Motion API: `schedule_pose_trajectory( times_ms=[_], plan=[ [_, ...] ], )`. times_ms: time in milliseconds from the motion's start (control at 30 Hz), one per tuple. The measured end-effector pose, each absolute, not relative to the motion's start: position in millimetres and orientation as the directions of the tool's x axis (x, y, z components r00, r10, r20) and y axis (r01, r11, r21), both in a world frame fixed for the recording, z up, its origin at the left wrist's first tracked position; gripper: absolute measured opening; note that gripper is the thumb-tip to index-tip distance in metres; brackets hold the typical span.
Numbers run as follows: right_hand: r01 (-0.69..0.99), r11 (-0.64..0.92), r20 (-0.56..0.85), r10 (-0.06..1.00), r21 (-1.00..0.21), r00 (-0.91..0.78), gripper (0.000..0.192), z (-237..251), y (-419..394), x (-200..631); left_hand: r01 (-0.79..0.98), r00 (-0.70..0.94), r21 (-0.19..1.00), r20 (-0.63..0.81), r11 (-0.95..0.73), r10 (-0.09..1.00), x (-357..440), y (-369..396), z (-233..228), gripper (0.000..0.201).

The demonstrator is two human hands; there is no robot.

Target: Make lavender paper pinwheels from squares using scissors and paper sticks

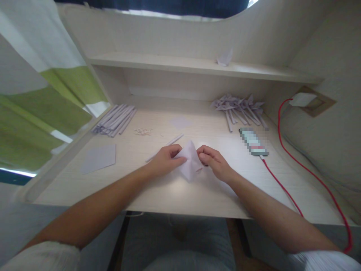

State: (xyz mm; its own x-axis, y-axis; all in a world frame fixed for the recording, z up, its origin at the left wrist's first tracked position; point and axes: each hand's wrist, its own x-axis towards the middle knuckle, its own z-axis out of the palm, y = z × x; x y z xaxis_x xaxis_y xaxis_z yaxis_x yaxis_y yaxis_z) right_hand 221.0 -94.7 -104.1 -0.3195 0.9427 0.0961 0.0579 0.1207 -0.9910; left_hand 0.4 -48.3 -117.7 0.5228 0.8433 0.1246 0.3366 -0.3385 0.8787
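In front of me a thin white sheet of paper [189, 160], partly folded or bent with its corners raised, is held just above the desk. My left hand [167, 161] pinches its left side, thumb on top. My right hand [216, 162] is closed at the right edge of the same paper, its fingers curled and fingertips partly hidden. A rolled paper stick [176, 139] lies slantwise on the desk behind my left hand. Small pale bits [143, 132], too small to name, are scattered farther left.
Several rolled paper sticks [117, 118] lie at the back left, near stacked paper [100, 156]. Pinwheel-like folded papers on sticks [239, 107] are heaped back right. One flat sheet [181, 121] lies mid-desk. A phone [253, 141] with a red cable [278, 181] lies right.
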Motion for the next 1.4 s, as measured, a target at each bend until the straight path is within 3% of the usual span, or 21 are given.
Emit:
schedule_pose_trajectory(
  times_ms=[167, 400, 567, 767, 933, 1167, 1300, 1400],
  plan=[
    [0.068, 0.126, 0.095, 0.935, -0.990, -0.343, 0.022, -105.7, -95.9, 218.7, 0.309, 0.564, 0.902, 0.081, -0.301, 0.822, 2.0, -48.7, -113.4, 0.021],
    [0.103, 0.091, 0.063, 0.967, -0.991, -0.248, 0.032, -109.7, -95.8, 214.8, 0.120, 0.649, 0.980, 0.044, -0.159, 0.759, 4.7, -52.5, -108.2, 0.017],
    [0.165, 0.054, -0.003, 0.944, -0.985, -0.329, 0.024, -108.0, -95.0, 218.1, 0.111, 0.675, 0.972, 0.080, -0.207, 0.734, 4.0, -53.3, -107.5, 0.017],
    [0.225, 0.133, 0.068, 0.959, -0.965, -0.274, 0.026, -109.4, -93.5, 222.5, 0.034, 0.575, 0.991, 0.088, -0.131, 0.813, 3.3, -48.3, -105.7, 0.024],
    [0.200, 0.152, 0.127, 0.983, -0.968, -0.132, 0.027, -109.3, -93.0, 222.3, -0.082, 0.560, 0.994, -0.012, 0.070, 0.828, 0.5, -38.8, -114.3, 0.026],
    [0.287, 0.213, 0.187, 0.975, -0.934, -0.117, 0.021, -111.9, -96.1, 221.6, 0.125, 0.499, 0.981, 0.068, -0.149, 0.864, 3.5, -45.3, -112.1, 0.024],
    [0.171, 0.150, 0.123, 0.980, -0.974, -0.158, 0.026, -115.7, -93.7, 221.7, 0.112, 0.517, 0.975, 0.108, -0.193, 0.849, 3.9, -50.1, -106.5, 0.020],
    [0.173, 0.084, 0.047, 0.977, -0.981, -0.209, 0.031, -118.8, -92.2, 222.1, 0.119, 0.546, 0.965, 0.131, -0.232, 0.827, 4.5, -53.3, -103.5, 0.019]
  ],
)
